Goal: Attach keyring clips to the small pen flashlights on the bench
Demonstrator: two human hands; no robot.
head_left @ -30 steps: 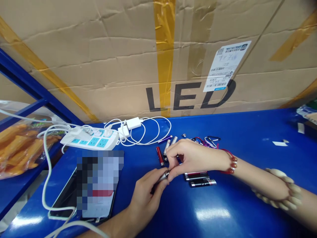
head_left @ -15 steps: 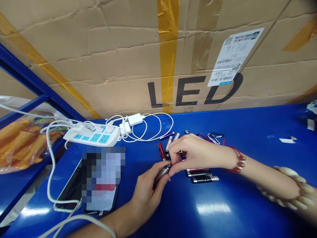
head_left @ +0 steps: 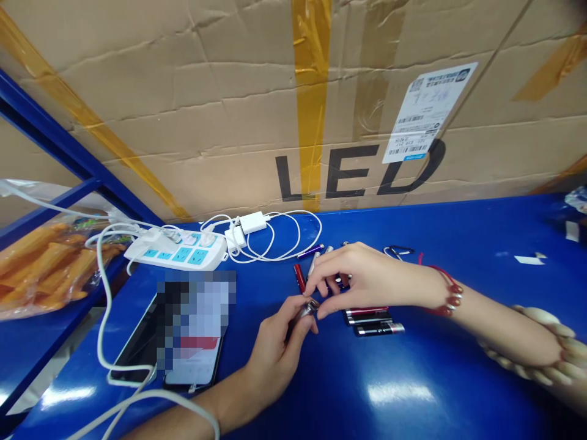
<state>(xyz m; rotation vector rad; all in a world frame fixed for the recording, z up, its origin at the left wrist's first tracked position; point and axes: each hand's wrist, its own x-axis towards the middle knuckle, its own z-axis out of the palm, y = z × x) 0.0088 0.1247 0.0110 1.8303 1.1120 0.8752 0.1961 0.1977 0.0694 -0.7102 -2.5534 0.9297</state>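
My left hand (head_left: pixel 279 348) is closed round a small silver cylinder, a pen-sized torch (head_left: pixel 306 310), held just above the blue table (head_left: pixel 413 379). My right hand (head_left: pixel 362 278) pinches at the tip of that cylinder with thumb and forefinger, the other fingers curled. Under and behind my right hand lie several similar little tubes: a red one (head_left: pixel 299 277), a purple one (head_left: pixel 310 250), and dark ones with silver ends (head_left: pixel 378 329). A red bead bracelet (head_left: pixel 452 293) is on my right wrist.
A phone (head_left: pixel 183 342) on a white cable lies at the left. A white power strip (head_left: pixel 177 252) with chargers and coiled cables (head_left: pixel 270 235) sits behind. A big cardboard box marked LED (head_left: pixel 358 171) walls the back. Carabiner clips (head_left: pixel 398 250) lie far right of the tubes.
My right hand's fingers have shifted slightly on the cylinder's tip and lifted a little; my left hand keeps hold of it. The view has moved slightly.
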